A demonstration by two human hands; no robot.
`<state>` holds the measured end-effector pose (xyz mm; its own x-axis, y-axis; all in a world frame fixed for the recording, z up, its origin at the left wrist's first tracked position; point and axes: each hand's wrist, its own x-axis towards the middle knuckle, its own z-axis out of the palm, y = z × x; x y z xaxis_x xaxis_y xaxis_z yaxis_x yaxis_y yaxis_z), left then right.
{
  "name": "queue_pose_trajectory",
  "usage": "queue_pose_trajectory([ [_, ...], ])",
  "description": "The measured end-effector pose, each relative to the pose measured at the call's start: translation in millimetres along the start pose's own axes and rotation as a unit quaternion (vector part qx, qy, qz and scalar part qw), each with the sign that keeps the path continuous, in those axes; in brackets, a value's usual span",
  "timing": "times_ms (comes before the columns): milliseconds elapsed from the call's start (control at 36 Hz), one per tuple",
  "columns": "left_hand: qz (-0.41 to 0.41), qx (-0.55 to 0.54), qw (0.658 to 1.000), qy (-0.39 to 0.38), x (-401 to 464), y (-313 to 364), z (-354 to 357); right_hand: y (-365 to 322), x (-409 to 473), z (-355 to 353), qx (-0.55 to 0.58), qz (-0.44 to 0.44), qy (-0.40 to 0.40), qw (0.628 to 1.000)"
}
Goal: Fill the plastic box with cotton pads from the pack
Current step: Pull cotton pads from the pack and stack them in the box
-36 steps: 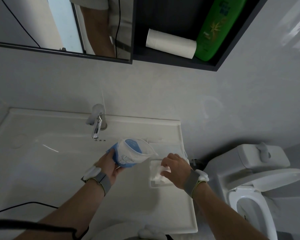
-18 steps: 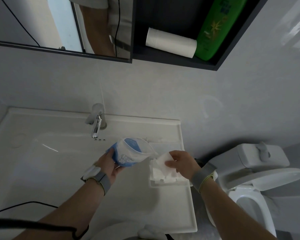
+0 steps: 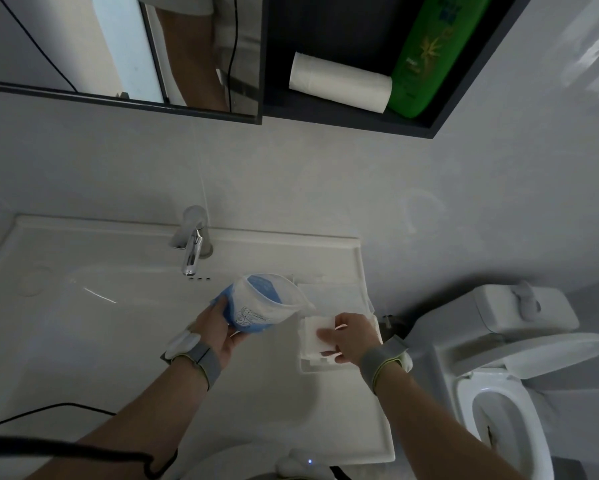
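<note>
the white sink (image 3: 125,341) fills most of the view, and its flat right-hand ledge serves as the table for the work. a chrome tap (image 3: 192,249) stands at the back of it, a toilet (image 3: 519,344) sits to the right, and above hang a mirror (image 3: 118,46) and a dark shelf (image 3: 343,109) holding a paper roll (image 3: 339,83) and a green bottle (image 3: 426,53).

on the ledge lies the plastic box (image 3: 306,368), clear and shallow, its lid (image 3: 332,297) apparently folded open behind it. white cotton pads (image 3: 313,336) already lie inside and cover much of it; how deep the stack goes cannot be told.

the left hand (image 3: 218,332) holds the pack (image 3: 260,303), a blue and white bag, its grip curled round the lower end, with the open mouth tilted toward the box and hanging just beside it.

the right hand (image 3: 351,336) is over the box with its fingers wrapped on a small batch of pads, thumb under and fingers on top, pressing them down among the others.

the step in hand looks to be seating a batch in the box. next, the right hand should let go and reach into the pack's mouth for more, while the left keeps the bag steady and open. care is needed not to drag the settled pads out on release.
</note>
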<state>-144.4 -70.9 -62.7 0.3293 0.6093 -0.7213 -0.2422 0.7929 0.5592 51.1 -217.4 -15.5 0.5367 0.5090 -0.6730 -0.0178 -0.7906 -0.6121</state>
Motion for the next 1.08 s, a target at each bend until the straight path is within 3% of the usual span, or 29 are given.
queue_pose_trajectory([
  [167,-0.004,0.009,1.000,0.015,3,-1,-2,1,-1,2,-0.127,-0.036,0.050,0.990],
  [306,-0.003,0.005,1.000,0.015,5,-2,-3,4,-1,2,-0.289,-0.080,0.097,0.949],
  [500,-0.006,0.006,1.000,0.019,6,-3,-1,3,-6,-1,-0.316,-0.257,0.155,0.900],
  [639,-0.004,0.017,1.000,0.022,6,-4,0,4,-5,12,-0.304,-0.353,0.095,0.880],
  [750,-0.002,0.022,1.000,0.019,8,-4,0,12,1,21,-0.361,-0.348,0.053,0.864],
  [1083,-0.005,0.026,0.999,0.019,6,-1,-5,18,-1,28,-0.404,-0.347,0.073,0.843],
])
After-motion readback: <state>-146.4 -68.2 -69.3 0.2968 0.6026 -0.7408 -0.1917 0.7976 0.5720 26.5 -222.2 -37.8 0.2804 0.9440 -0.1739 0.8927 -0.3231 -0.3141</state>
